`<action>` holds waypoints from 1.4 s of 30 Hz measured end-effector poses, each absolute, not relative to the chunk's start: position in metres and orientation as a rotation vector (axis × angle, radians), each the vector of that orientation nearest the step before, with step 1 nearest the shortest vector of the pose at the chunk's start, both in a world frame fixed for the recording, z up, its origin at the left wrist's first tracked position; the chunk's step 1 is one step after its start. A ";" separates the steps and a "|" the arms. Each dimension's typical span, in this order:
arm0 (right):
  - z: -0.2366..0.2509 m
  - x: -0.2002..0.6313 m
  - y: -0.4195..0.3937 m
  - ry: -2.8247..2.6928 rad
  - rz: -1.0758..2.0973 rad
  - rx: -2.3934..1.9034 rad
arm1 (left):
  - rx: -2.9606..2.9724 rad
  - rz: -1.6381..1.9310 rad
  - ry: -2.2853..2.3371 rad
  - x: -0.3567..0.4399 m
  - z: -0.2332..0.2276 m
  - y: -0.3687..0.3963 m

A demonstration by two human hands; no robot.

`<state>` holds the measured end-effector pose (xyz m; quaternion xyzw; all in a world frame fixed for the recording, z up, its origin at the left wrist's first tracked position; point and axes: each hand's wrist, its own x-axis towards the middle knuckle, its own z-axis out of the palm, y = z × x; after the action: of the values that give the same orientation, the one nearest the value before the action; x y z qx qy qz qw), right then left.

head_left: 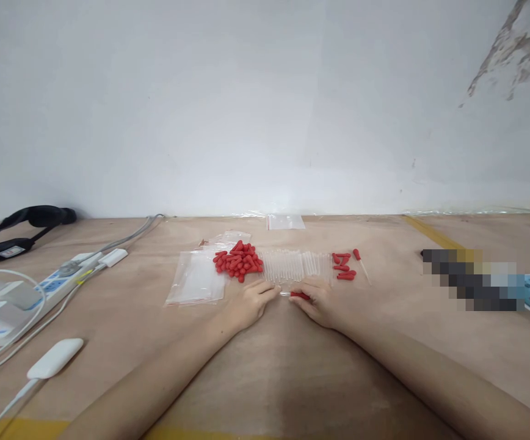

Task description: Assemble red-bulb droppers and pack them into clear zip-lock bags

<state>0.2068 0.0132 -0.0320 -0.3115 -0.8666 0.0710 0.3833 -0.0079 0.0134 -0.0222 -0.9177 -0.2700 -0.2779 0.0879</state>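
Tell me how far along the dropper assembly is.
Done: a few droppers with red caps lie right of the row of clear tubes. In hand: the left hand and right hand hold one tube with a red bulb between them. Left: the pile of loose red bulbs, most tubes, and the plastic bags.

We see our two forearms bare from the lower picture edge up to the wrists, no sleeves showing on either. Our left hand (250, 304) and right hand (319, 304) are bare too: no gloves, rings, watch or bands that we can make out. Our fingers (268, 291) are uncovered.
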 end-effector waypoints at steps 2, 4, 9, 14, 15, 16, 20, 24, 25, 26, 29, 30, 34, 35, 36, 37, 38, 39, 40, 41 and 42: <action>-0.031 0.206 0.013 -2.209 0.200 -0.805 | -2.733 -0.827 -0.810 -0.007 -0.021 0.012; -0.029 0.206 0.013 -2.210 0.223 -0.820 | -2.717 -0.820 -0.830 -0.007 -0.020 0.011; -0.021 0.207 0.012 -2.181 0.268 -0.893 | -2.626 -0.908 -0.982 -0.009 -0.016 0.010; -0.018 0.207 0.006 -2.189 0.373 -0.906 | -2.647 -0.928 -0.989 -0.011 -0.017 0.010; -0.018 0.207 0.005 -2.193 0.393 -0.910 | -2.652 -0.944 -0.972 -0.011 -0.017 0.009; -0.018 0.207 0.004 -2.193 0.407 -0.915 | -2.653 -0.963 -0.961 -0.011 -0.018 0.009; -0.018 0.205 0.004 -2.209 0.419 -0.913 | -2.668 -1.029 -0.921 -0.010 -0.020 0.009; -0.018 0.203 0.005 -2.238 0.396 -0.892 | -2.696 -1.005 -0.921 -0.010 -0.021 0.009; -0.018 0.203 0.005 -2.247 0.393 -0.887 | -2.694 -0.997 -0.923 -0.010 -0.021 0.009; -0.019 0.202 0.005 -2.253 0.387 -0.882 | -2.694 -0.992 -0.920 -0.009 -0.021 0.009; -0.019 0.202 0.006 -2.263 0.357 -0.874 | -2.704 -0.987 -0.904 -0.009 -0.021 0.008; -0.018 0.202 0.006 -2.264 0.349 -0.868 | -2.705 -0.989 -0.900 -0.009 -0.021 0.008; -0.016 0.202 0.010 -2.206 0.441 -0.847 | -2.689 -1.024 -0.931 -0.006 -0.019 0.008; -0.015 0.202 0.011 -2.175 0.505 -0.841 | -2.676 -1.053 -0.950 -0.005 -0.018 0.008; -0.014 0.201 0.013 -2.134 0.578 -0.837 | -2.661 -1.087 -0.967 -0.004 -0.016 0.008; -0.014 0.201 0.014 -2.082 0.652 -0.842 | -2.647 -1.125 -0.978 -0.003 -0.015 0.007; -0.013 0.200 0.015 -2.015 0.721 -0.858 | -2.635 -1.164 -0.981 -0.003 -0.015 0.007; -0.011 0.200 0.016 -1.938 0.787 -0.876 | -2.630 -1.197 -0.980 -0.003 -0.014 0.007; -0.009 0.201 0.017 -1.854 0.854 -0.892 | -2.631 -1.222 -0.987 -0.004 -0.014 0.006; -0.006 0.204 0.019 -1.771 0.920 -0.899 | -2.633 -1.237 -1.009 -0.006 -0.013 0.006; -0.001 0.208 0.021 -1.692 0.981 -0.906 | -2.629 -1.246 -1.049 -0.007 -0.013 0.006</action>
<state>0.2077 0.0211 -0.0013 -0.3703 -0.6915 0.4007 0.4734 -0.0073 0.0057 -0.0129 -0.8498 -0.3391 -0.4029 0.0247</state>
